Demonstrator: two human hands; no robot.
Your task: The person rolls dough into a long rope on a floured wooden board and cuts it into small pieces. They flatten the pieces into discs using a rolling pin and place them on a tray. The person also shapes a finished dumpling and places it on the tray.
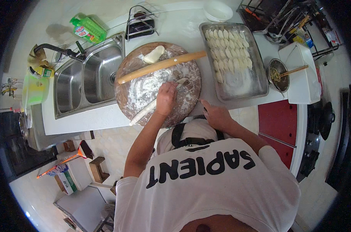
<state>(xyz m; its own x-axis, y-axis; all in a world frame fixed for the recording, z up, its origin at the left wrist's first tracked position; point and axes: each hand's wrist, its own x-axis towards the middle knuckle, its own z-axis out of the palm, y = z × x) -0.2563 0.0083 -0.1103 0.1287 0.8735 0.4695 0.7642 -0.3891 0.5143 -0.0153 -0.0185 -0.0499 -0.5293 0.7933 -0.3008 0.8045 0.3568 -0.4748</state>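
Note:
On the round wooden board [124, 95], dusted with flour, my left hand [166, 98] grips a long dough rope [143, 112]. The rope passes beneath my palm, and a short pale end shows past my fingertips. My right hand [217, 115] is off the board's right edge, closed around a tool with a dark handle [204, 112]. Most of that tool is hidden, so its kind cannot be told. A wooden rolling pin [164, 66] lies slantwise across the far half of the board. Behind it rests a larger dough lump [154, 54].
Right of the board, a metal tray [260, 72] holds rows of dumplings [227, 47]. Beyond it stands a metal bowl [282, 82] with filling and chopsticks. A white bowl [218, 12] sits behind. Left are a double sink [101, 72] and a green bottle [90, 30].

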